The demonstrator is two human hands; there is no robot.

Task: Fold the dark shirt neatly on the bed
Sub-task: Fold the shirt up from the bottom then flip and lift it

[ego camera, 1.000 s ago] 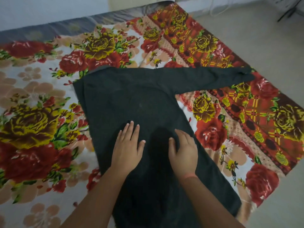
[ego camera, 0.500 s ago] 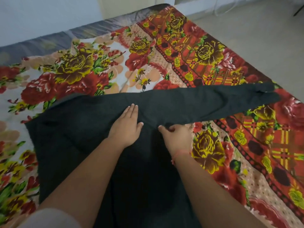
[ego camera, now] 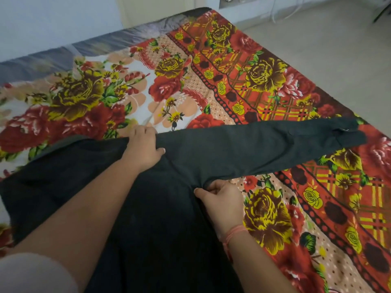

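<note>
Left hand [ego camera: 143, 148] grips the shirt [ego camera: 169, 229] at the shoulder, right hand [ego camera: 222, 200] pinches its underarm on the bed [ego camera: 264, 77]; hem cut off.

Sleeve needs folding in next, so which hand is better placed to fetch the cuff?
Probably the right hand, pinching the shirt under the sleeve, nearer the cuff; the left hand grips the shoulder edge.

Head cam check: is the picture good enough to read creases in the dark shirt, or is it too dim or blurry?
Head view: soft, even light, no glare. The dark shirt reads nearly black across its body, so creases there are hard to tell, though the sleeve shows texture. Head view: the left hand and right hand look sharp. The far edge of the bed curves slightly, likely from the wide lens.
</note>
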